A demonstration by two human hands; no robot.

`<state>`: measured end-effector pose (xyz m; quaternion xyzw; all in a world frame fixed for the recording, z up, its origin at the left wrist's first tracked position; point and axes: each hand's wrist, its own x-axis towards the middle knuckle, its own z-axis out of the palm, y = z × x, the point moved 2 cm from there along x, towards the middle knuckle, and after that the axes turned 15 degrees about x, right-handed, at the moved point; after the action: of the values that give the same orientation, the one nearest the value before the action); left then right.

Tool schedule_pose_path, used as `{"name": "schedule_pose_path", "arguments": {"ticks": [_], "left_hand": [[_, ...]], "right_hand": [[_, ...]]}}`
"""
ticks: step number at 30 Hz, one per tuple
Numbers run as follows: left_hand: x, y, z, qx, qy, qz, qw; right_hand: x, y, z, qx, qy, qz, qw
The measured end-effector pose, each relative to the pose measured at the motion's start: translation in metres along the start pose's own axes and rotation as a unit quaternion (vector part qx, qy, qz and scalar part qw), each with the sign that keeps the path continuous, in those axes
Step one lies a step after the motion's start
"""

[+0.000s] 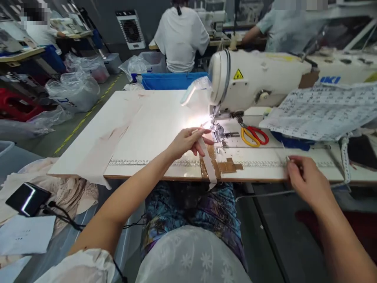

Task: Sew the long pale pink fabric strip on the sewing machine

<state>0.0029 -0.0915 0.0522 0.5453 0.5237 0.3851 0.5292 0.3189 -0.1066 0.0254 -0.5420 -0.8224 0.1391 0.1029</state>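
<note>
A narrow whitish fabric strip [208,165] hangs from my left hand [191,142], its lower end reaching over the table's front edge. The fingers are closed on the strip's upper part, just left of the presser foot area of a sewing machine [250,78]. My right hand [308,177] is out to the right at the table's front edge. Its thumb and fingertips are pinched together, and a tiny pale bit shows at their tips, too small to name. Red and yellow-handled scissors [255,136] lie between the hands, behind them, beside the machine's needle area.
The white table [159,118] has a printed ruler along its front and brown tape [228,166] near the needle. A sheer pale fabric piece [108,145] lies at left. Printed sheets [326,112] lean on the machine at right. Several co-workers sit beyond, with bagged bins [73,90].
</note>
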Motion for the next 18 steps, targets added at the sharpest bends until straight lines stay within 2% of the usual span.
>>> {"name": "schedule_pose_path", "arguments": {"ticks": [1,3,5,8,10,14,18], "left_hand": [[0.005,-0.003,-0.002,-0.015,-0.006,-0.018,1.000],[0.015,-0.006,-0.004,-0.061,-0.016,-0.052,0.997],[0.024,-0.005,-0.004,-0.122,-0.029,-0.077,0.989],[0.032,0.000,-0.009,-0.184,-0.053,-0.075,0.979],[0.035,0.003,-0.018,-0.172,-0.059,-0.065,0.981],[0.045,0.002,-0.038,-0.106,-0.049,-0.072,0.991],[0.062,-0.002,-0.053,-0.096,-0.015,-0.059,0.994]], "right_hand": [[-0.005,-0.006,0.003,0.040,0.030,0.009,0.999],[-0.004,-0.024,0.009,0.267,0.135,0.045,0.953],[0.011,-0.052,0.018,0.361,0.154,0.017,0.920],[0.050,-0.096,0.028,0.413,0.093,-0.023,0.906],[0.078,-0.115,0.030,0.417,0.083,-0.034,0.904],[0.120,-0.130,0.034,0.419,0.094,-0.034,0.902],[0.146,-0.136,0.042,0.444,0.068,-0.025,0.893]]}}
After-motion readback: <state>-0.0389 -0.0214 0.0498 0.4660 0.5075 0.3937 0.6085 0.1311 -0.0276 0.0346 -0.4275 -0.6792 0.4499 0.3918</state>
